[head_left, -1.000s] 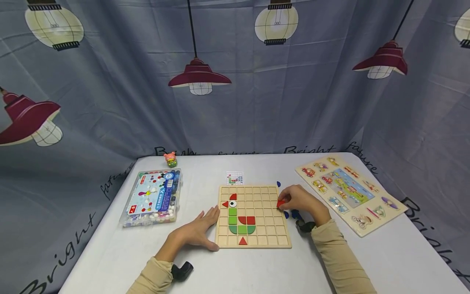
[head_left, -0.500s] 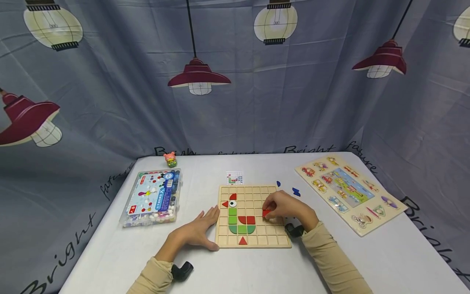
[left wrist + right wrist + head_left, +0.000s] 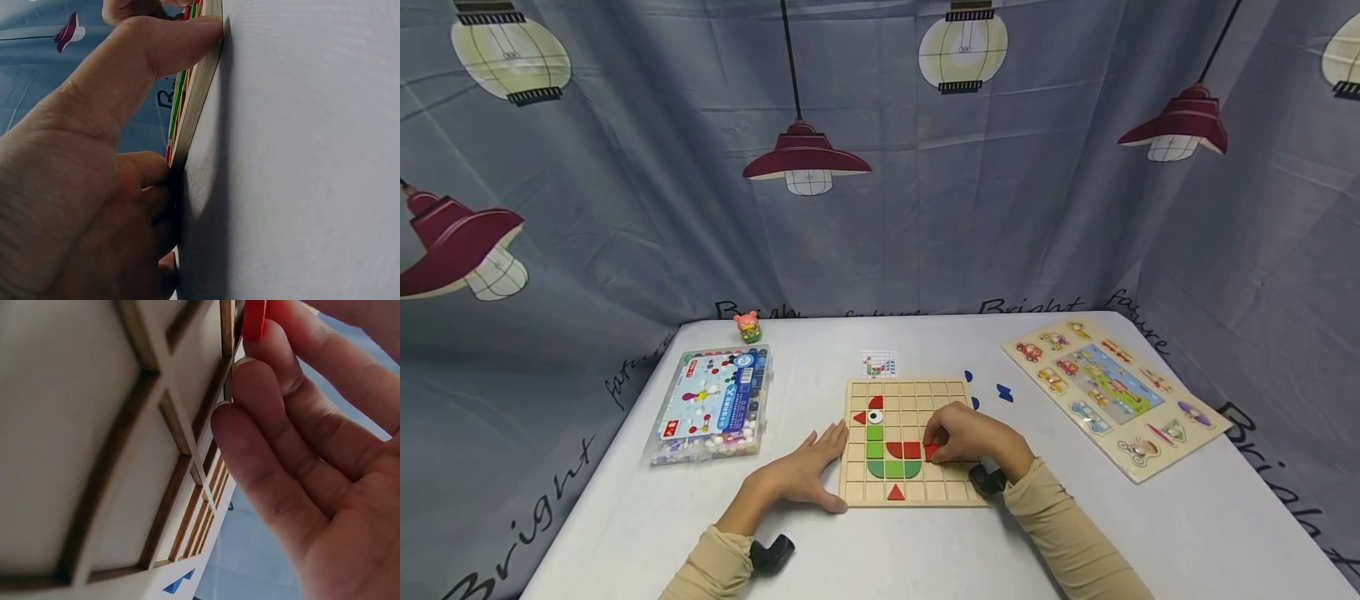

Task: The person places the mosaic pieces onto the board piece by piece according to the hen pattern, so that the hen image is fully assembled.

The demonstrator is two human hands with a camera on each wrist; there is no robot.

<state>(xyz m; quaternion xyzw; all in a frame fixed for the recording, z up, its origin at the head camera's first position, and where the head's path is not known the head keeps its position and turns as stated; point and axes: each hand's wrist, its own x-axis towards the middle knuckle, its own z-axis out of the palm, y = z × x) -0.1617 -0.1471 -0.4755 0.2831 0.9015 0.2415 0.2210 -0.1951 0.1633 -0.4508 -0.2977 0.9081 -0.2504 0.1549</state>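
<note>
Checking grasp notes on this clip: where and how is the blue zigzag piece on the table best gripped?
Probably a fingertip pinch across its narrow middle from above: the blue piece lies flat on the table, apart from the board, with free space around it. The right hand is nearer but pinches a red piece.

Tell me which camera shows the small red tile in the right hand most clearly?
The right wrist view: the small red flat tile fills the top edge, pinched by the right hand. The head view shows that tile tiny over the wooden grid board. The left wrist view shows only coloured tile edges.
</note>
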